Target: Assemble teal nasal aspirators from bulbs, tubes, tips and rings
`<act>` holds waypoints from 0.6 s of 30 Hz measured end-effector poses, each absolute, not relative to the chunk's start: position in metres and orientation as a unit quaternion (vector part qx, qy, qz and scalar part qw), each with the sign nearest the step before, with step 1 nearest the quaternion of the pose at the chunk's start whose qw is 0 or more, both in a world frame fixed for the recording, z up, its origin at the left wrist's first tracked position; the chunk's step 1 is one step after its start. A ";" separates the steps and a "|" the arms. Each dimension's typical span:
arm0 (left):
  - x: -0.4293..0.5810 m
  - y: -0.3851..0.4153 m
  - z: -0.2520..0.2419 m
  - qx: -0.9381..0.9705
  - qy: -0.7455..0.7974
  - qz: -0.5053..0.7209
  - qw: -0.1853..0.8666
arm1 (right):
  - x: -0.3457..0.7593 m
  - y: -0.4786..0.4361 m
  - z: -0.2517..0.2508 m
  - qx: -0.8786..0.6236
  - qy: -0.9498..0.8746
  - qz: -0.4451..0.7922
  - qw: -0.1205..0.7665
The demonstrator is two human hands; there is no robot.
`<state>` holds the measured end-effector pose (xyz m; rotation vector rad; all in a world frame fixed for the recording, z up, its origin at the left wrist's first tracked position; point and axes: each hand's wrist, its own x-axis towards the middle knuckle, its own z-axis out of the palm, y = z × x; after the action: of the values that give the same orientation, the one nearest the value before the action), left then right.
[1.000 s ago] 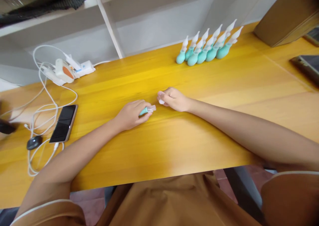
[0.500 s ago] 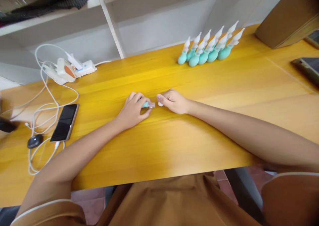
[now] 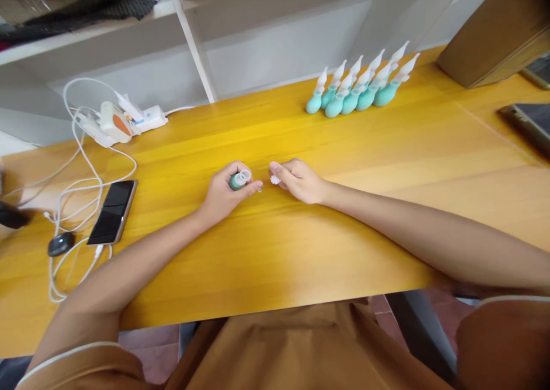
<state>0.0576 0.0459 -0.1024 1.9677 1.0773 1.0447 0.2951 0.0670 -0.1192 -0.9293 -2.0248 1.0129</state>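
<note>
My left hand (image 3: pixel 221 192) is wrapped round a teal squeeze bulb (image 3: pixel 234 181). The bulb's clear round collar (image 3: pixel 244 176) faces up and to the right, its mouth showing. A tiny pale ring-like bit (image 3: pixel 259 190) shows by the left thumb tip; whether it is loose I cannot tell. A short gap to the right, my right hand (image 3: pixel 301 181) is closed in a pinch on a small white piece (image 3: pixel 275 180), mostly covered by the fingers. Further back stand several teal bulbs (image 3: pixel 334 106) with white pointed nozzles, grouped upright or slightly tilted.
On the left, a phone (image 3: pixel 112 212), white cables (image 3: pixel 99 178), a small black case (image 3: pixel 61 244) and a power strip (image 3: pixel 150 118) lie on the wooden table (image 3: pixel 292 264). A cardboard box (image 3: pixel 485 40) and a dark device (image 3: pixel 526 123) are at the right.
My left hand has turned the bulb, so its collar points up toward me instead of sideways at the right hand. The right hand keeps its pinch, nearly in place.
</note>
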 end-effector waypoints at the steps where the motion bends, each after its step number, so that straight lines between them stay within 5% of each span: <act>1: 0.060 0.042 -0.103 0.745 0.395 0.395 0.365 | 0.293 0.063 -0.119 -0.348 -0.774 0.401 0.345; 18: 0.067 0.034 -0.105 0.707 0.365 0.408 0.448 | 0.289 0.053 -0.120 -0.270 -0.806 0.409 0.332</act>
<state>0.0667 0.0344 -0.1048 1.7488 0.9023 1.0094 0.2890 0.0533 -0.1201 -0.7060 -2.1062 1.0677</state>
